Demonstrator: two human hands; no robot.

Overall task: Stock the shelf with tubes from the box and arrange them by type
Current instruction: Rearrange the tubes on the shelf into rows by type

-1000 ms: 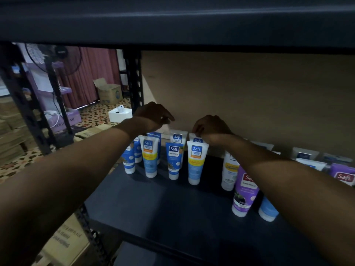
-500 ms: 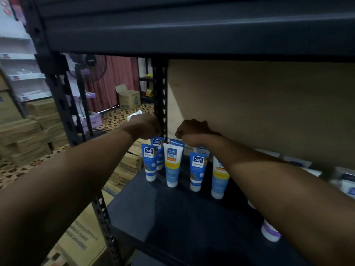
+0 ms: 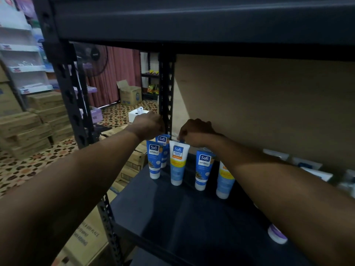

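Several Safi tubes stand cap-down on the dark shelf (image 3: 172,217). A blue tube (image 3: 154,160) is at the front left, with a second blue tube (image 3: 162,144) behind it. Beside them stand a white-and-yellow tube (image 3: 178,164) and another blue one (image 3: 203,169). A yellow-banded tube (image 3: 223,181) is partly hidden by my right forearm. My left hand (image 3: 148,123) curls over the top of the rear blue tube. My right hand (image 3: 196,132) pinches the top edge of a tube in the back row, behind the white-and-yellow one; that tube's body is hidden.
The black corner post (image 3: 166,93) rises right behind my hands, and a brown back panel (image 3: 259,104) closes the rear. More white tubes (image 3: 307,164) and a purple-capped tube (image 3: 276,235) sit to the right. Stacked cartons (image 3: 34,120) stand on the patterned floor at left.
Both hands have shifted left along the back row toward the corner post, and my view has turned left with them. The purple tubes on the right have mostly left the view.
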